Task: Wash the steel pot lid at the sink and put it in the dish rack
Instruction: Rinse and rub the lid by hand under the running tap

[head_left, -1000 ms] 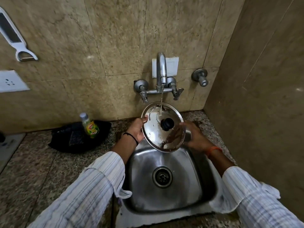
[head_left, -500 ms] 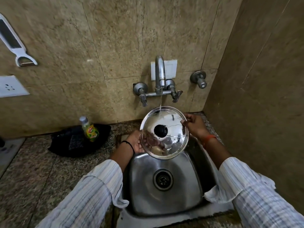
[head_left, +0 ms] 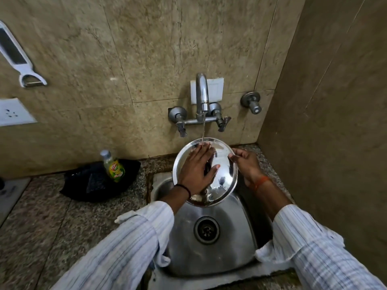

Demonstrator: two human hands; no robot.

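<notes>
The round steel pot lid (head_left: 225,181) is held tilted over the steel sink (head_left: 230,237), under a thin stream of water from the tap (head_left: 202,95). My left hand (head_left: 196,170) lies flat on the lid's face with fingers spread, covering its black knob. My right hand (head_left: 246,164) pinches the lid's right rim. No dish rack is in view.
A black tray (head_left: 83,185) holding a green dish-soap bottle (head_left: 114,167) sits on the granite counter left of the sink. A white peeler (head_left: 21,59) hangs on the tiled wall, above a socket (head_left: 12,113). A side wall stands close on the right.
My left hand moved from the lid's lower left rim onto its face, covering the knob. The right hand still holds the right rim, and the lid has stayed under the stream.
</notes>
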